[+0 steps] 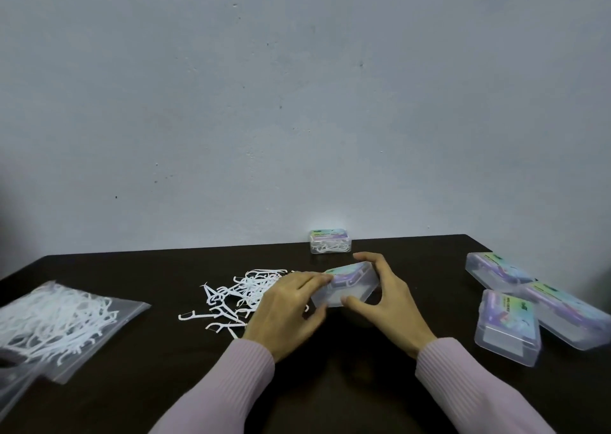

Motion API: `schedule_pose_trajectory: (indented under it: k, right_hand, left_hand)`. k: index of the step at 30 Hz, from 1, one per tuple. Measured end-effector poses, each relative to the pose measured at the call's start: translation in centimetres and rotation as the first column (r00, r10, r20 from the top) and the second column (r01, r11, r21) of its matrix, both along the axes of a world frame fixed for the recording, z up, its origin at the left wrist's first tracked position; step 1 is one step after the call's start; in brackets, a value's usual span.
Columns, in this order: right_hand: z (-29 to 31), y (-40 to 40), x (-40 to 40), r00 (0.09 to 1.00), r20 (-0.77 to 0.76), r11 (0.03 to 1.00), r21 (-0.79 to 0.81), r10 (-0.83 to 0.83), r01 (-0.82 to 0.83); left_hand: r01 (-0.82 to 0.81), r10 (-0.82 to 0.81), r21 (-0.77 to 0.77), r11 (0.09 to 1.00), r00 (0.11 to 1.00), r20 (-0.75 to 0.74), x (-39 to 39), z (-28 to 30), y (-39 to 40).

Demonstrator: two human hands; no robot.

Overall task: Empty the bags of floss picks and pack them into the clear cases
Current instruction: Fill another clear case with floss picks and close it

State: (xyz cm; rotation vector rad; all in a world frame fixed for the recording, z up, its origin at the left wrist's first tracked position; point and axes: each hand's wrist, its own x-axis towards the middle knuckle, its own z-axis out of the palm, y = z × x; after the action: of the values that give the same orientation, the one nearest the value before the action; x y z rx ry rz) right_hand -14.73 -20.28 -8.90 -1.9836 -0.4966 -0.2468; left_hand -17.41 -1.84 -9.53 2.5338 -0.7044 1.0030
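Both hands hold one clear case with a pastel label just above the dark table. My left hand grips its left end with fingers on top and thumb below. My right hand curls round its right end, thumb at the front edge. Loose white floss picks lie in a heap just left of the case. A clear zip bag full of picks lies at the far left. A filled closed case stands at the table's back edge by the wall.
Three empty clear cases lie in a cluster at the right, one farther back, one at the edge. Another clear bag shows at the lower left corner. The dark table meets a pale wall behind.
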Motion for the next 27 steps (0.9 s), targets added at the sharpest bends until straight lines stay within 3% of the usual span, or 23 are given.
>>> schedule_pose_trajectory:
  k: [10,23,27]
  right_hand:
    - [0.2,0.4,-1.0,0.983,0.179,0.994,-0.096,-0.034,0.052]
    - [0.3,0.6,-1.2,0.970,0.244,0.991,-0.133,0.016,0.017]
    - [0.3,0.5,-1.4,0.966,0.258,0.974,-0.219,-0.007,0.066]
  left_hand:
    - [-0.056,0.051,0.045,0.997,0.993,0.109,-0.8,0.4,-0.7]
    - [-0.126,0.122,0.016,0.992,0.977,0.177,-0.5,-0.1,-0.7]
    - [-0.147,0.149,-0.028,0.989,0.969,0.197,-0.2,-0.1,-0.5]
